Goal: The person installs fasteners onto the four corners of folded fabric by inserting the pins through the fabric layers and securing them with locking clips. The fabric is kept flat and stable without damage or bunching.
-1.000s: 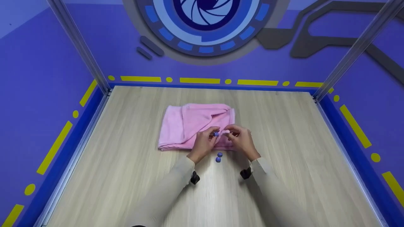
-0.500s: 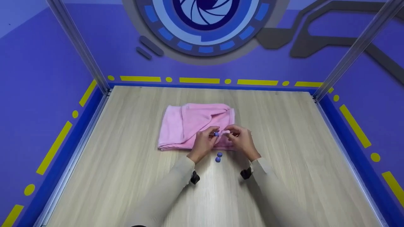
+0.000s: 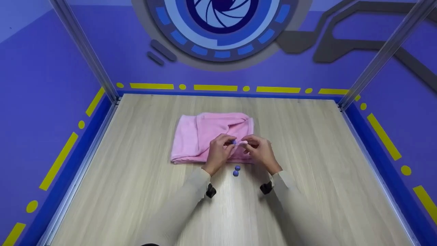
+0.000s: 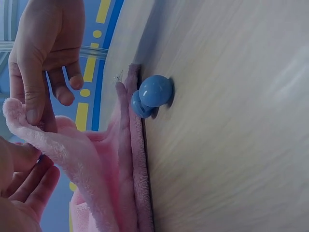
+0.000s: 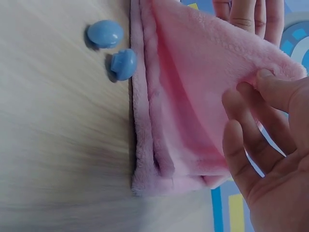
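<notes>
A folded pink plush blanket lies on the table, its near right corner lifted. Thumb and fingers of my right hand pinch that corner; the right wrist view shows the other fingers of this hand spread loosely below it. My left hand pinches a small blue-purple clip right at the raised cloth, mostly hidden by the fingers. Two similar mushroom-shaped clips, one round-topped and one tipped on its side, rest on the table just in front of the blanket.
The wooden table is bounded at the back and sides by blue printed panels. Metal posts rise at its back corners. Both sleeved forearms reach in from the near side, either side of the two loose clips.
My left hand has shifted slightly up and turned with its clip, which now sits higher and is more covered by the fingers. The right hand, blanket and loose clips stay nearly still.
</notes>
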`<state>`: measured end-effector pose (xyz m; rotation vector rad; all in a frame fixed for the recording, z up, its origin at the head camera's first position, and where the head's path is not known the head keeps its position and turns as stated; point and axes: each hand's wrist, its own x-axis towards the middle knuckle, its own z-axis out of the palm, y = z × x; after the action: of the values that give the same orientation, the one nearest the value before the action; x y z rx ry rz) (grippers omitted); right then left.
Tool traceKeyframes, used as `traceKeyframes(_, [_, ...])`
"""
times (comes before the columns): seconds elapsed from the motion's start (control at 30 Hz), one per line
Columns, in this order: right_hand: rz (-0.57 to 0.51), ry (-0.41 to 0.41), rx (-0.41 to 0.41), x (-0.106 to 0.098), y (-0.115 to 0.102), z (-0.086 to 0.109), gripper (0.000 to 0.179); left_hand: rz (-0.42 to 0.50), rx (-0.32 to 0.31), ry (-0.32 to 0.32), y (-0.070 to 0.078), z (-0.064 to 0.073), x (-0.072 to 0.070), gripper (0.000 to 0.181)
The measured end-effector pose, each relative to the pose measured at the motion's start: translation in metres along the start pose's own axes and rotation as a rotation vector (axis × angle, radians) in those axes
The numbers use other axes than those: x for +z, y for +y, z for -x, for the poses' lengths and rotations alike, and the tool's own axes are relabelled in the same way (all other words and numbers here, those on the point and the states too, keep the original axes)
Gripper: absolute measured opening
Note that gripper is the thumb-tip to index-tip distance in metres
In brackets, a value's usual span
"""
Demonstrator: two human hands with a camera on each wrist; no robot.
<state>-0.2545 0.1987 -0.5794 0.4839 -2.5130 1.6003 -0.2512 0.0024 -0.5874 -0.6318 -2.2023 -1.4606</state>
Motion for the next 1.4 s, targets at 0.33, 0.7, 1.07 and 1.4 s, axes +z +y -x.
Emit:
traceKeyframes(0.33, [-0.012, -0.011, 0.016, 0.001, -0.001, -0.002, 0.013, 0.055, -0.062, 0.081, 0.0, 0.001, -0.001, 0.012])
traceKeyframes(0.7, [-0.04, 0.013, 0.004, 0.005, -0.003, -0.002, 0.014, 0.023, -0.079, 0.089, 0.001, 0.002, -0.001, 0.006])
traceKeyframes(1.07, [-0.026, 0.012, 0.04, 0.005, -0.003, -0.001, 0.011, -0.017, -0.074, 0.035, 0.006, 0.001, -0.007, 0.005])
traceKeyframes(1.4, [0.018, 0.066, -0.019, 0.001, -0.005, -0.005, 0.008, -0.207, -0.049, -0.165, 0.022, 0.009, -0.011, 0.014])
